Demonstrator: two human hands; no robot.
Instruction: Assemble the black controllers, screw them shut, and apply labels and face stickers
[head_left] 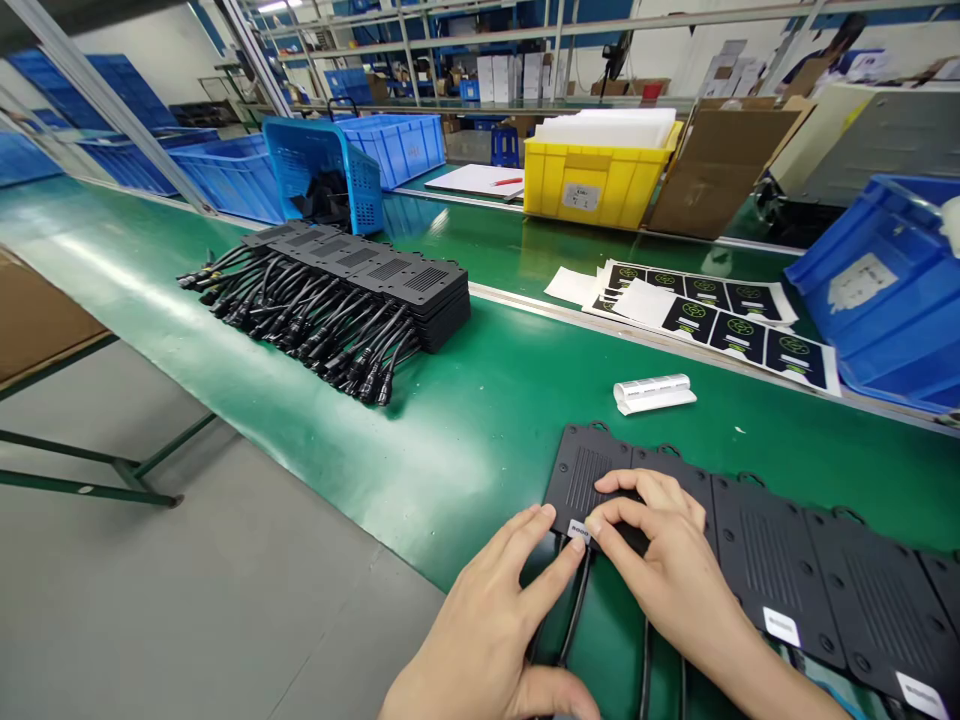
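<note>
A row of flat black devices with ribbed tops lies on the green bench at the lower right. On the leftmost one, a small white label sits at the lower edge. My left hand has its fingers spread, with fingertips at that device's corner and at the label. My right hand rests over the same device, thumb and index finger pinched at the label's right end. Black cables run down from the devices. Two devices further right carry white labels too.
A rolled label strip lies behind the devices. Stacked black devices with cables stand at the left. Printed sticker sheets, a yellow bin and a blue bin are beyond. A person is at the back right.
</note>
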